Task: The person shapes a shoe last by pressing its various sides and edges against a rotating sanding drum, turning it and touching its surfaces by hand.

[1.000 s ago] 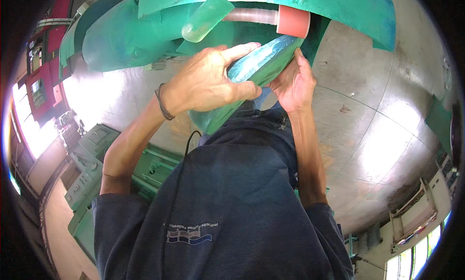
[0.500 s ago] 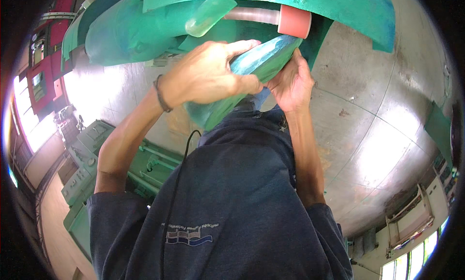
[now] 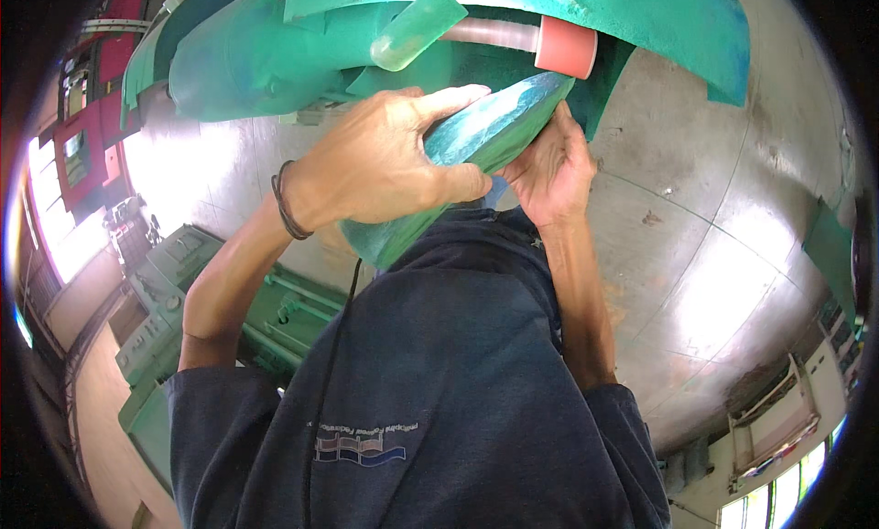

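The green tapered part (image 3: pixel 476 140) sits at the centre of the view, held up close in front of the person's chest, just below a large green machine housing (image 3: pixel 275 62). The left hand (image 3: pixel 385 167) is wrapped around the part's upper face, fingers spread along it and thumb closed underneath; the right hand (image 3: pixel 554 167) is cupped against its far right end, fingers curled in behind the edge. The part appears rigid and glossy, probably moulded plastic or painted metal, though the fisheye bend makes the true shape hard to judge. A smooth, shiny skin of this kind is likely to be slippery, so the grip belongs on the long edges rather than on the flat face; its weight looks moderate, since both hands support it. A pink-ended roller (image 3: pixel 563 46) and a pale green lever (image 3: pixel 417 30) stand just above, touching or nearly touching the part, and leave little room overhead. A polished concrete floor (image 3: pixel 714 254) lies beyond, with another green machine (image 3: pixel 183 318) at the left.
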The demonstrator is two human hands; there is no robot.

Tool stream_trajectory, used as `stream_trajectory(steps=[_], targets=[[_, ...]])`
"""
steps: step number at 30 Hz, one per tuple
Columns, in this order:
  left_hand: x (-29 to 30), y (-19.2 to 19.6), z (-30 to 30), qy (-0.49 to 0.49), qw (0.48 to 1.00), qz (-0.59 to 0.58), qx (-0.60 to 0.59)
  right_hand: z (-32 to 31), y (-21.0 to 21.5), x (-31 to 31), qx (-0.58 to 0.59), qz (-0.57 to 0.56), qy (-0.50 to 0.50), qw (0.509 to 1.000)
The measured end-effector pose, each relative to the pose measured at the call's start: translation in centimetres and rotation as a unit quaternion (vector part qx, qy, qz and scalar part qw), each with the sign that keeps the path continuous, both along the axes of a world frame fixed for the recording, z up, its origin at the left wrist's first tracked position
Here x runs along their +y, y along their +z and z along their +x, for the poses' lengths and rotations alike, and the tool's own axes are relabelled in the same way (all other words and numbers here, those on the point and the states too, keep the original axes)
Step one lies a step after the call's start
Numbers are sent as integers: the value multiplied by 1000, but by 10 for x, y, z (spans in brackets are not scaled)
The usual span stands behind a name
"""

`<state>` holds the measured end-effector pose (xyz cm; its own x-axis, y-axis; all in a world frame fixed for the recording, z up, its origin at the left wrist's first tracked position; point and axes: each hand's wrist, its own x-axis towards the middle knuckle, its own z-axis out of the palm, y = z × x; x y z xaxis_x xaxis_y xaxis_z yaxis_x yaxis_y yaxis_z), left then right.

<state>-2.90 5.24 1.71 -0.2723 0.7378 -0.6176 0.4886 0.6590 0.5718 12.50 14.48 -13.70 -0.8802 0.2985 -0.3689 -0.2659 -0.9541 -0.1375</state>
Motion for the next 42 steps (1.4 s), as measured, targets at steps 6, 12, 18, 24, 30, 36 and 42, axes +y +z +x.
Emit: stream_trajectory(steps=[6,12,18,24,30,36,42], targets=[[26,-30,-10,27,994,-87,-56,-6,-28,8,-14,-14,-5,1000],[38,-53,-8,15,996,-87,2,-6,-52,20,-20,5,15,1000],[24,-22,2,23,998,-63,-16,0,-25,11,-5,-9,-1,1000],[-5,11,10,-38,995,19,85,-3,9,-7,-11,25,-11,1000],[-61,24,14,-41,989,125,71,2,59,-19,-28,109,-20,993],[-106,-55,43,232,880,141,-389,22,95,-16,-213,446,107,863],[-110,-130,103,319,769,206,-514,87,66,-15,-246,425,86,867]])
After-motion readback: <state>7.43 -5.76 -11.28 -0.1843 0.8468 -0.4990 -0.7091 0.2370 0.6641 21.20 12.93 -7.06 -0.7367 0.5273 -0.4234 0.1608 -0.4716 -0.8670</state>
